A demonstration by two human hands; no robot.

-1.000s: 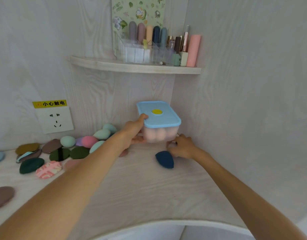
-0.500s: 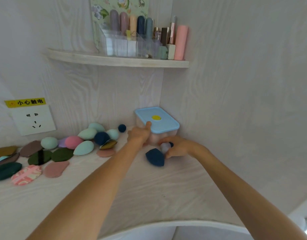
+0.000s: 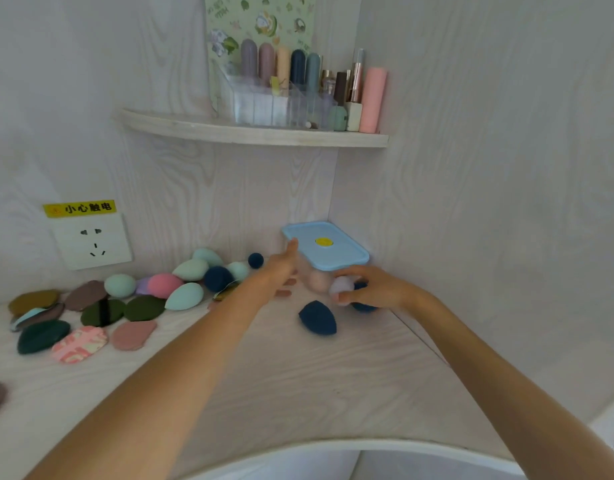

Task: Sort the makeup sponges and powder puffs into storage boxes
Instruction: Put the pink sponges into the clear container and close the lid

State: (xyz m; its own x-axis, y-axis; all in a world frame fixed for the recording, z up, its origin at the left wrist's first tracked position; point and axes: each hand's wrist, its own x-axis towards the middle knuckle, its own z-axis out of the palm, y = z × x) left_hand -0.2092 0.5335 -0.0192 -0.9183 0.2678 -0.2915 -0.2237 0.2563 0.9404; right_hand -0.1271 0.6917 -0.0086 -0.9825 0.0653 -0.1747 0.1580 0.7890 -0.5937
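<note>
The storage box [image 3: 328, 252], clear-walled with a light blue lid and a yellow dot on top, sits in the far corner of the bench [image 3: 298, 382] against both walls, with pinkish sponges visible through its side. The left hand [image 3: 281, 271] is at the box's left side, thumb up against the lid's edge and fingers loosely extended, gripping nothing. The right hand [image 3: 374, 289] is just in front of the box, its fingers curled around a pale lilac sponge [image 3: 342, 285], with a dark blue sponge [image 3: 363, 306] under the palm. A navy teardrop sponge [image 3: 318, 318] lies on the bench just in front of both hands. Along the bench's far left edge lie mint, pink and navy sponges [image 3: 191, 270] and flat powder puffs [image 3: 101, 311].
</note>
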